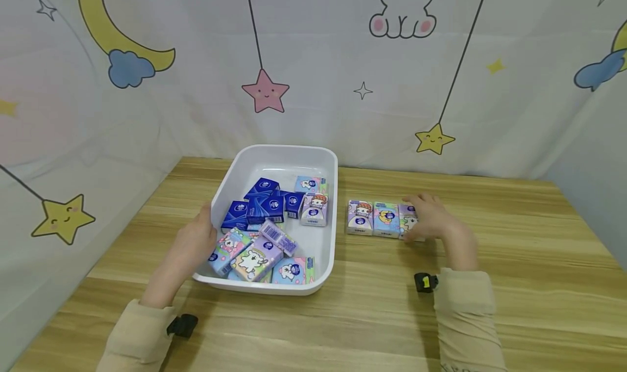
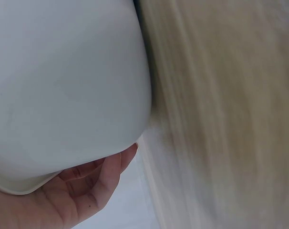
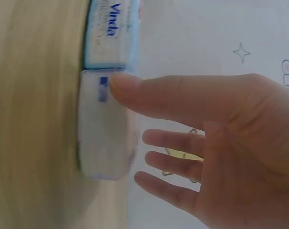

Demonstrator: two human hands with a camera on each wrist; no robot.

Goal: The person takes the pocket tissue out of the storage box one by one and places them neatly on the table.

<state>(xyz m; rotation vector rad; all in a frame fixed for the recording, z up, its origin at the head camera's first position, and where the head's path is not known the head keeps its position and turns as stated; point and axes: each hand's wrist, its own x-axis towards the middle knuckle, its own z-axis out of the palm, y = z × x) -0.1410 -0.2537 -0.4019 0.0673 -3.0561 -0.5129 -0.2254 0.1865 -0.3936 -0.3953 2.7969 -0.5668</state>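
A white tray point(image 1: 333, 208) in the middle of the wooden table holds several tissue packs, dark blue ones point(image 1: 259, 206) and pastel cartoon ones point(image 1: 254, 257). My left hand point(image 1: 207, 229) lies against the tray's left outer wall point(image 2: 63, 95), fingers point(image 2: 106, 167) flat under the rim. Right of the tray, three pastel packs stand in a row: the first point(image 1: 360, 218), the second point(image 1: 386, 219) and the third point(image 1: 407, 220). My right hand point(image 1: 417, 219) rests over the third pack point(image 3: 104, 138). Its thumb touches the pack and its fingers point(image 3: 168, 140) are straight and spread.
The table point(image 1: 514, 285) ends at a cartoon-printed curtain point(image 1: 343, 78) behind and on both sides. Bare wood lies right of the pack row and in front of the tray. A small black camera sits on each wrist.
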